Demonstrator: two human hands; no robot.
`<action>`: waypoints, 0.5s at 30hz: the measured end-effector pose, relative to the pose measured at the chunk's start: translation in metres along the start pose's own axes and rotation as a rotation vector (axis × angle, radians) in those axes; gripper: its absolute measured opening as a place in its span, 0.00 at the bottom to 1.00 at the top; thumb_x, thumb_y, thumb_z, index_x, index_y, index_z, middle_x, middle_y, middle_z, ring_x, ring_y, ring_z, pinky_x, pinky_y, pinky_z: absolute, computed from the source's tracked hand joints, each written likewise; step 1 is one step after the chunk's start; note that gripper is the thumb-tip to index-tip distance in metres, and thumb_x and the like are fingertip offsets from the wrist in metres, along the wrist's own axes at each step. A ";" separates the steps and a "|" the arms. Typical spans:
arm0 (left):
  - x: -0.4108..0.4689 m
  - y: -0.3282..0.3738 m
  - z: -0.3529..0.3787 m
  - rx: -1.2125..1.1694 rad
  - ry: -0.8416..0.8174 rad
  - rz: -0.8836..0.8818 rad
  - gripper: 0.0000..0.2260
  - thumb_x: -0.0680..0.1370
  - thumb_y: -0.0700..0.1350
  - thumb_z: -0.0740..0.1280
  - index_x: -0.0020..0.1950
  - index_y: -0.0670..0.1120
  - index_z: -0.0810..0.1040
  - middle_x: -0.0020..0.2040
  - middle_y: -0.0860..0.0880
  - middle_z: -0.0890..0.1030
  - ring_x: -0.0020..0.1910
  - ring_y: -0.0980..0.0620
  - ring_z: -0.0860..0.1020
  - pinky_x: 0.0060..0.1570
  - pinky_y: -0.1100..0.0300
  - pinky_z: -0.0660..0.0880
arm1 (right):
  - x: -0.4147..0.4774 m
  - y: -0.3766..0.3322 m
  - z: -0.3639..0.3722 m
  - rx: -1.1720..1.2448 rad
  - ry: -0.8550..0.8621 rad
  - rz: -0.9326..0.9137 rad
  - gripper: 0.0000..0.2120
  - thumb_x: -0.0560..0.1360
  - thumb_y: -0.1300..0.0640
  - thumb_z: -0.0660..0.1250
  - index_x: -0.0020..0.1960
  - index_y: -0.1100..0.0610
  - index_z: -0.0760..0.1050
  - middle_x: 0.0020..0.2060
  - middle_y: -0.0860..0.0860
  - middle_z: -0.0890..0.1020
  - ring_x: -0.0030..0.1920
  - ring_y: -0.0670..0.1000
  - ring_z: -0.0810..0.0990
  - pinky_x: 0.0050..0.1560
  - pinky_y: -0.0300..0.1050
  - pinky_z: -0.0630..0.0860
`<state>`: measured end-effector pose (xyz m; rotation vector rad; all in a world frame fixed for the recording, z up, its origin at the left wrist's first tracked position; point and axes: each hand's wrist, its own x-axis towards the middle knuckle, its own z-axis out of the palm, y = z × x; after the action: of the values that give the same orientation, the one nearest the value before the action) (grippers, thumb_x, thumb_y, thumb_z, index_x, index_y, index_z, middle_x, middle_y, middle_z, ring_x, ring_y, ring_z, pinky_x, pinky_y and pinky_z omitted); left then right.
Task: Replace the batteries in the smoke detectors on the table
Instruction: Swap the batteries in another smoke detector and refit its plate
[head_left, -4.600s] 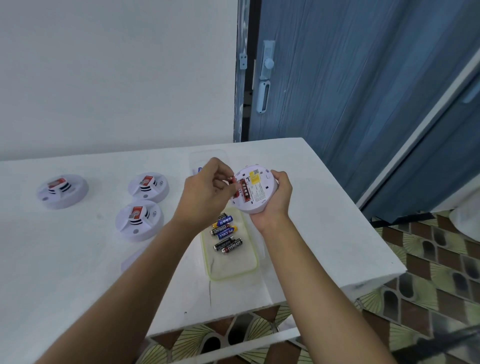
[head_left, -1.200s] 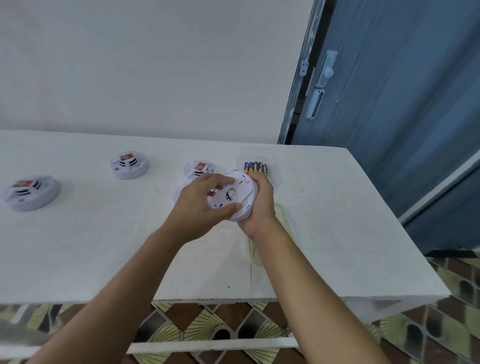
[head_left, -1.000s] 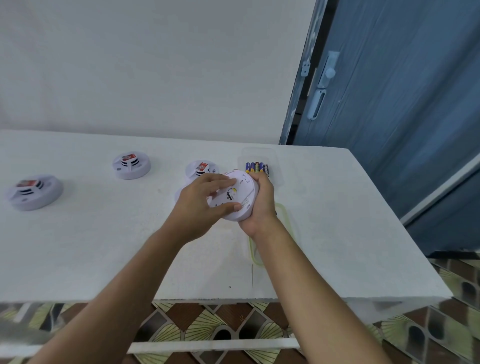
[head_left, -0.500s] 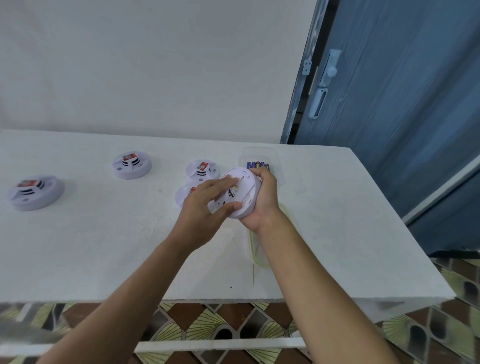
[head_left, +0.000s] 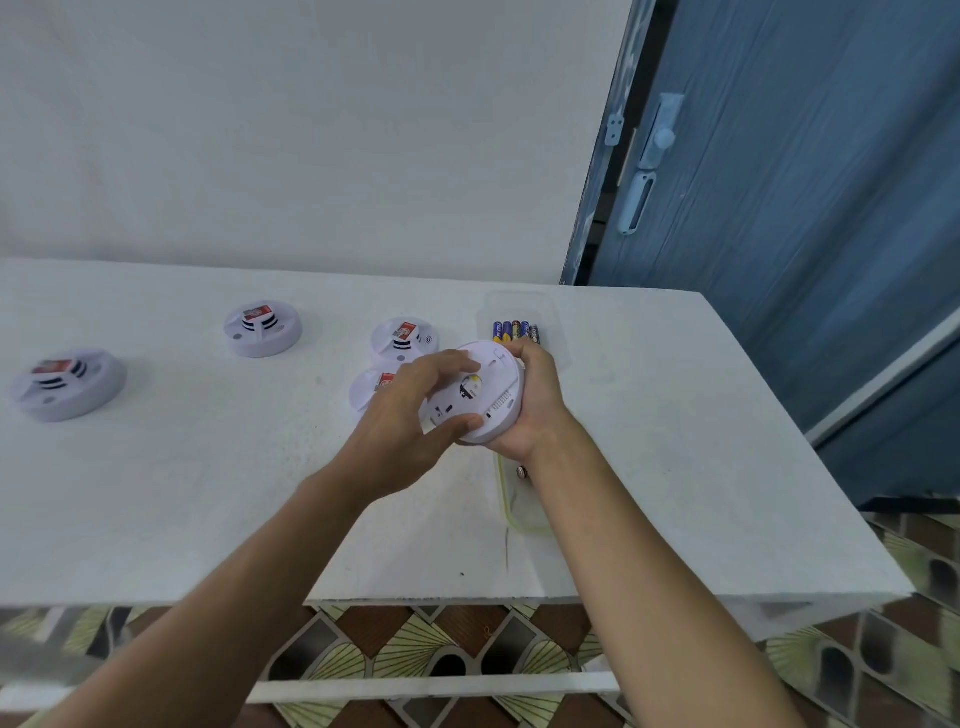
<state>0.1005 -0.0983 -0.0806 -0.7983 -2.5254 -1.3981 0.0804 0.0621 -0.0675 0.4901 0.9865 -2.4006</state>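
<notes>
I hold a round white smoke detector (head_left: 480, 392) above the white table (head_left: 208, 493), its back plate facing me and tilted. My right hand (head_left: 535, 400) cups it from the right and underneath. My left hand (head_left: 405, 421) grips the back plate with thumb below and fingers on top. A row of several batteries (head_left: 516, 331) lies in a clear tray (head_left: 550, 312) just behind the detector. A second, green-rimmed tray (head_left: 506, 506) lies under my right wrist, mostly hidden, with one battery end showing.
Other white detectors with red stickers stand on the table: two close to my left hand (head_left: 404, 338) (head_left: 371, 388), one further left (head_left: 263, 327), one at the far left (head_left: 67, 382). A blue door (head_left: 779, 208) stands right of the table. The table's front edge is near.
Earlier my left hand worked at the open battery bay; now the back plate covers it. In the last second the detector has tilted slightly and my left fingers have shifted on the plate.
</notes>
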 end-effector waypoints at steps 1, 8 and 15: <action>-0.001 0.000 0.000 0.000 0.006 -0.013 0.20 0.73 0.50 0.74 0.62 0.60 0.72 0.61 0.69 0.73 0.60 0.68 0.72 0.58 0.74 0.68 | -0.001 0.000 0.000 -0.005 0.007 0.006 0.20 0.72 0.45 0.58 0.48 0.60 0.79 0.44 0.58 0.81 0.45 0.58 0.78 0.47 0.48 0.70; -0.003 0.009 -0.006 -0.115 0.152 -0.145 0.12 0.82 0.44 0.62 0.65 0.52 0.76 0.58 0.63 0.79 0.58 0.70 0.76 0.56 0.75 0.70 | -0.007 -0.006 -0.002 0.055 0.047 0.002 0.15 0.75 0.49 0.58 0.48 0.59 0.78 0.40 0.60 0.83 0.45 0.62 0.78 0.51 0.57 0.75; -0.016 -0.001 -0.015 0.100 0.030 0.187 0.25 0.73 0.49 0.67 0.69 0.45 0.73 0.68 0.54 0.75 0.70 0.56 0.71 0.67 0.63 0.67 | -0.001 -0.002 -0.006 0.097 0.095 -0.054 0.18 0.77 0.54 0.56 0.59 0.61 0.78 0.50 0.63 0.84 0.51 0.64 0.81 0.56 0.59 0.77</action>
<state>0.1116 -0.1171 -0.0793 -0.9579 -2.4050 -1.2068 0.0809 0.0684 -0.0697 0.6247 0.9370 -2.5022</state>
